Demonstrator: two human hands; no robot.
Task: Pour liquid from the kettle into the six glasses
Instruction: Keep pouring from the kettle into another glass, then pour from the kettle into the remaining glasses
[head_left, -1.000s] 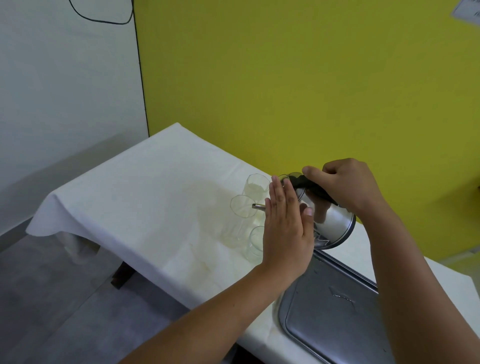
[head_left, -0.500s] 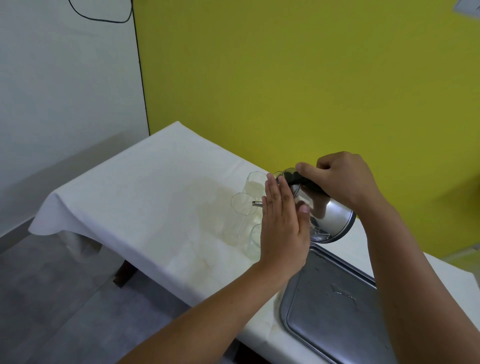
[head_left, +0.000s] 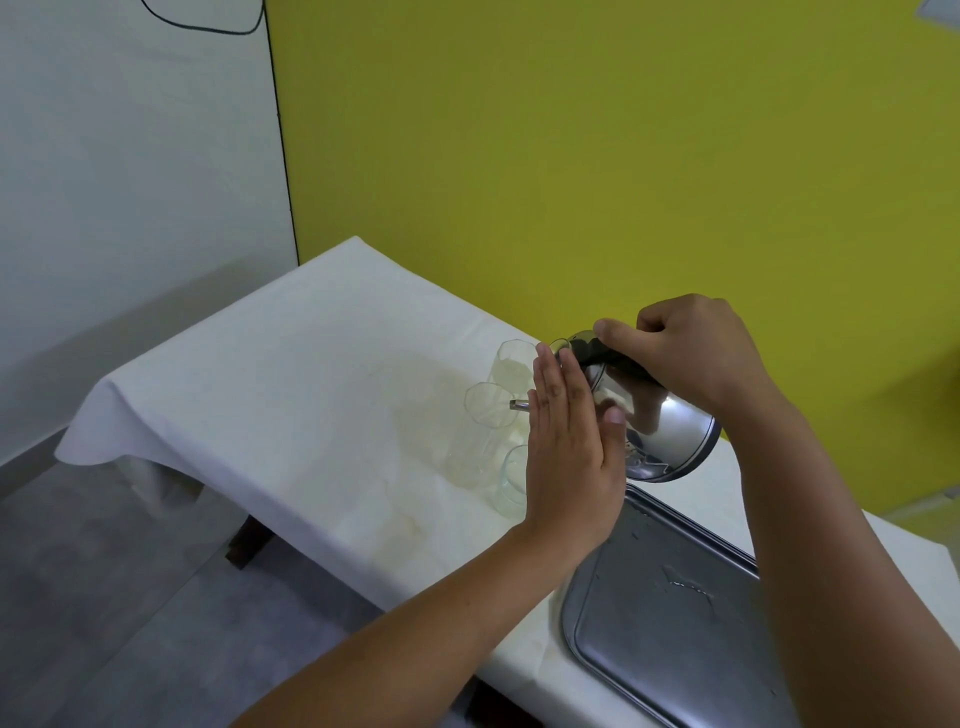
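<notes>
1. I saw my right hand (head_left: 691, 358) wrapped around the black handle of the kettle (head_left: 657, 426), holding it in the air above the tabletop (head_left: 291, 374).
2. The kettle was tipped steeply to the left, its base turned toward the tray (head_left: 670, 613) and its thin spout (head_left: 518, 406) pointing left.
3. My left hand (head_left: 569, 452) stood flat and wide, fingers straight and together, held on edge just beside the kettle's left side; it gripped nothing. I could not tell whether its palm touched the metal.
4. The spout tip showed just past the left hand's fingers, over the rim of the middle glass (head_left: 485, 415).
5. I could make out three glasses clearly, all clear and standing upright on the white cloth close together: the far glass (head_left: 511, 364) with pale liquid in it, the middle glass, and the near glass (head_left: 511, 483) partly hidden behind my left hand.
6. A fourth rim showed near the kettle's top, mostly hidden; any other glasses I could not see.
7. The tray lay on the tabletop near me, below and to the right of the kettle, with a few drops on it.
</notes>
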